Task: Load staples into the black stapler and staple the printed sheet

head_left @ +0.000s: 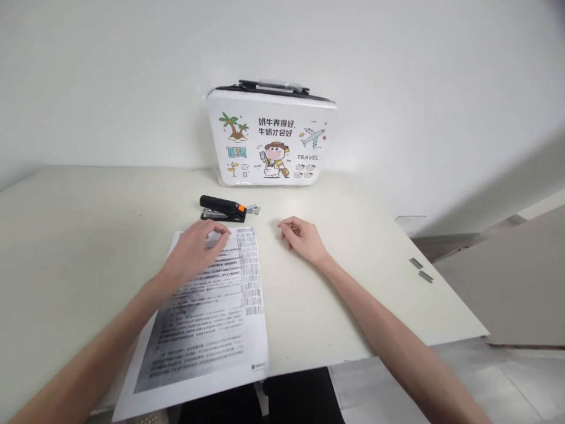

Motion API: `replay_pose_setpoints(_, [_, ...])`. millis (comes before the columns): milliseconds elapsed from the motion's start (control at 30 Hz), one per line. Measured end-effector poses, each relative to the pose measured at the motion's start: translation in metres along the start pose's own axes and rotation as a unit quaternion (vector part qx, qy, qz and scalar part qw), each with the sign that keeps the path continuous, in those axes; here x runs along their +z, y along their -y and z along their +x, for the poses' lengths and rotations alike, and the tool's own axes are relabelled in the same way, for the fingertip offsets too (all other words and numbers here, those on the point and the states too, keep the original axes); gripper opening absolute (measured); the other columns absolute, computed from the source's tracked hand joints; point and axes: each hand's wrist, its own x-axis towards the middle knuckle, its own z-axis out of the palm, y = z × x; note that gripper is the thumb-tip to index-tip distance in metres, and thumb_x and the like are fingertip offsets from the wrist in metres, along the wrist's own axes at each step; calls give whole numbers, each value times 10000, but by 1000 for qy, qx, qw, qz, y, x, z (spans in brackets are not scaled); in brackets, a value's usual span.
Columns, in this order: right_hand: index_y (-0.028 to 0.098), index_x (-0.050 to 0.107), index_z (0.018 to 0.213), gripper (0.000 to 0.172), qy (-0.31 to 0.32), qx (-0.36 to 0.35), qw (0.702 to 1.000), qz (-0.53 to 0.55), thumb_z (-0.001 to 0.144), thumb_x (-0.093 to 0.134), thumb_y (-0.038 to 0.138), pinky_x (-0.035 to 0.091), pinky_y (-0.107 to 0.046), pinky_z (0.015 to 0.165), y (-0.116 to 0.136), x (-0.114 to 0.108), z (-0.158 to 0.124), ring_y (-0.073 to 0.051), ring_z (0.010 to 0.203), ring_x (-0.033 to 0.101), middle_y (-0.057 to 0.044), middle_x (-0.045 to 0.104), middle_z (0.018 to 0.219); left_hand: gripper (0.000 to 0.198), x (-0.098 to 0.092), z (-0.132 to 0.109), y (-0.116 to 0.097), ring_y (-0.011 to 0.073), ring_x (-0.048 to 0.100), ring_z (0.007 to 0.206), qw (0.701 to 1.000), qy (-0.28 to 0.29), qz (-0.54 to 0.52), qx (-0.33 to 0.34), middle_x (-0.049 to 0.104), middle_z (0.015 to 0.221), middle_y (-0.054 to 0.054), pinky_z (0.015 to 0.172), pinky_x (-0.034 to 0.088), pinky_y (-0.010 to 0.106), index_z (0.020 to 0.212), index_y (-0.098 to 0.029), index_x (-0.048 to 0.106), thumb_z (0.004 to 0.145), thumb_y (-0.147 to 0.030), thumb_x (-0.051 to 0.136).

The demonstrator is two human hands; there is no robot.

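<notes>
A printed paper sheet (pixel 207 330) lies on the cream table (pixel 88 235), its near end hanging over the front edge. My left hand (pixel 196 253) rests on the top of the sheet, fingers loosely curled and pressing on the paper. A black stapler with an orange tip (pixel 223 209) lies just beyond that hand, not touched. My right hand (pixel 302 235) rests on the bare table to the right of the sheet, fingers loosely curled and holding nothing.
A white carry case with cartoon prints and a black handle (pixel 270 135) stands against the wall behind the stapler. Two small strips of staples (pixel 421 270) lie near the table's right edge. A grey board (pixel 521 277) sits to the right, lower than the table.
</notes>
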Motion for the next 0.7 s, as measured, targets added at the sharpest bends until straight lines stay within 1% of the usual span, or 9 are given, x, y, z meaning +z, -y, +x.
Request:
replay_pose_setpoints(100, [214,691,981,247,2,0,1000,0,953,565,425,489,-250,551,-1,0,1,-115,486,609,-1,734,752,256,-4,19,-3,309,601,1187,992,-67,73,76,702,1157,99,1096,447,478,1058,-242,683,1006,-412,499])
replay_pose_setpoints(167, [211,691,981,247,2,1,1000,11,950,572,425,495,-245,553,-2,-1,1,-109,486,612,0,733,756,313,-7,34,1,347,521,1295,984,-84,124,95,643,1286,149,1143,379,527,1171,-211,667,1000,-417,505])
replay_pose_setpoints(200, [210,692,980,246,1,4,1000,20,946,577,425,495,-241,547,-3,-1,2,-106,486,614,0,731,760,365,-7,42,5,366,479,1341,981,-79,148,98,605,1354,173,1150,356,546,1231,-193,650,993,-435,513])
replay_pose_setpoints(267, [206,690,980,253,-1,12,999,45,938,586,433,483,-228,513,-4,-2,3,-101,484,614,-3,727,770,481,-9,57,14,394,423,1395,977,-42,187,95,549,1445,205,1151,327,564,1327,-169,606,973,-486,529])
replay_pose_setpoints(333, [203,684,983,272,-1,24,997,75,930,598,455,460,-215,468,-6,-4,5,-98,482,611,-7,722,783,561,-13,71,23,403,420,1406,974,17,209,86,566,1443,208,1155,306,559,1363,-171,589,947,-545,544])
replay_pose_setpoints(433, [196,671,978,300,9,36,992,120,916,626,486,468,-214,454,-10,-13,5,-96,490,612,-9,710,789,568,-21,89,32,406,518,1324,969,97,217,67,684,1289,179,1139,311,535,1277,-200,656,896,-612,566])
replay_pose_setpoints(500, [191,671,982,319,25,33,990,135,910,644,501,495,-221,478,-14,-24,2,-98,510,621,-12,710,797,539,-29,99,33,391,619,1174,968,134,205,49,739,1171,146,1059,384,487,1175,-224,710,863,-644,581])
replay_pose_setpoints(600, [184,675,988,362,32,31,990,137,898,670,535,513,-227,501,-22,-48,-5,-100,536,627,-21,718,814,522,-38,105,34,349,683,987,972,161,173,-1,772,1063,94,864,459,383,1077,-260,747,809,-692,625])
replay_pose_setpoints(700, [183,677,978,387,-4,47,989,137,872,691,556,504,-232,495,-30,-71,-10,-100,528,613,-17,712,807,500,-43,103,34,328,697,960,976,150,157,-29,784,1050,59,785,451,345,1065,-283,749,809,-696,635])
